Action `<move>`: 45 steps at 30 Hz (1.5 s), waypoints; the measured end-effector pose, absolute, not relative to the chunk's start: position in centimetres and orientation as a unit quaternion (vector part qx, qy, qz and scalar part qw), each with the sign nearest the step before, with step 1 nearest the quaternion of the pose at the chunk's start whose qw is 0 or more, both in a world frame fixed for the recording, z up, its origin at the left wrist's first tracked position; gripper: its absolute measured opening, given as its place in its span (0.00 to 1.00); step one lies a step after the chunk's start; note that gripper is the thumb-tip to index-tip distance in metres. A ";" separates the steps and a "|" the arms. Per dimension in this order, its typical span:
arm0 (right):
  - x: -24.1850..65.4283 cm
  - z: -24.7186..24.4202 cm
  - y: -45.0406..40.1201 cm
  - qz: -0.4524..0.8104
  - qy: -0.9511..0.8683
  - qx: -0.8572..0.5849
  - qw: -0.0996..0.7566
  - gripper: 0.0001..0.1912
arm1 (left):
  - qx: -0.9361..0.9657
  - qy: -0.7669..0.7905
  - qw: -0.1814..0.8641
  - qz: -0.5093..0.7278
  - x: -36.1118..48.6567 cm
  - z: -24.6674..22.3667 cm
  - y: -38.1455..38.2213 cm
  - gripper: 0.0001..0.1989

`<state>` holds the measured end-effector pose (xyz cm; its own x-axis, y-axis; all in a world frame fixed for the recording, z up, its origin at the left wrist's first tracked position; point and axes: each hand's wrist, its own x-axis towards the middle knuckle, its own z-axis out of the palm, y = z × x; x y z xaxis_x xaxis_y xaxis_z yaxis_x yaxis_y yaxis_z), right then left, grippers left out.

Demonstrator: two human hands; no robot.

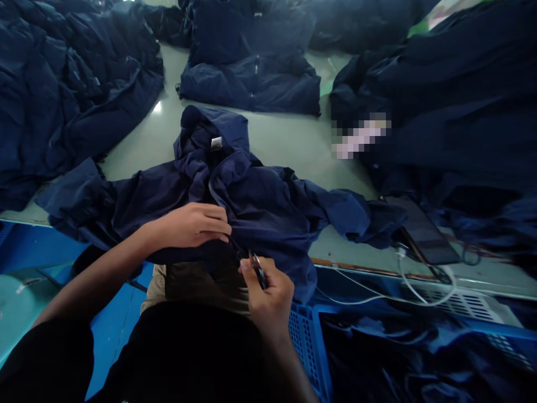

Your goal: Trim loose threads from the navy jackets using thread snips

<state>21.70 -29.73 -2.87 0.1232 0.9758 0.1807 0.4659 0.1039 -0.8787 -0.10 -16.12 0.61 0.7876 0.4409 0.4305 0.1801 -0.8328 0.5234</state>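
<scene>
A navy hooded jacket lies spread across the near edge of the table, its hood pointing away from me and a white label at the neck. My left hand is closed on the jacket's front, its fingers bent together near the zip edge. Just to the right and lower, my right hand grips small metal snips, their tips pointing up and left beside the jacket's lower front. The fabric between the two hands is dark and its detail is hard to make out.
Navy garments are heaped at the left and right, with a folded one behind. A phone with a white cable lies at the right edge. Below stands a blue crate holding dark fabric.
</scene>
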 end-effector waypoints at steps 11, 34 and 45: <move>22.7 -1.5 -30.3 0.242 -0.620 -0.588 0.460 0.14 | 0.873 0.381 0.023 0.304 -2.6 2.0 -14.8 0.10; 23.1 -0.4 -29.9 0.155 -0.688 -0.573 0.417 0.10 | 0.930 0.138 0.187 0.286 1.4 3.5 -18.4 0.11; 26.6 1.0 -28.2 0.064 -0.721 -0.560 0.404 0.05 | 0.859 0.071 0.459 0.218 0.0 4.3 -17.0 0.10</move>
<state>26.63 -28.23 1.01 -0.0474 0.8590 0.5098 0.7552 0.3649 -0.5445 -0.01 -16.96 4.25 0.8950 0.3222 0.3084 -0.0771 -0.5693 0.8185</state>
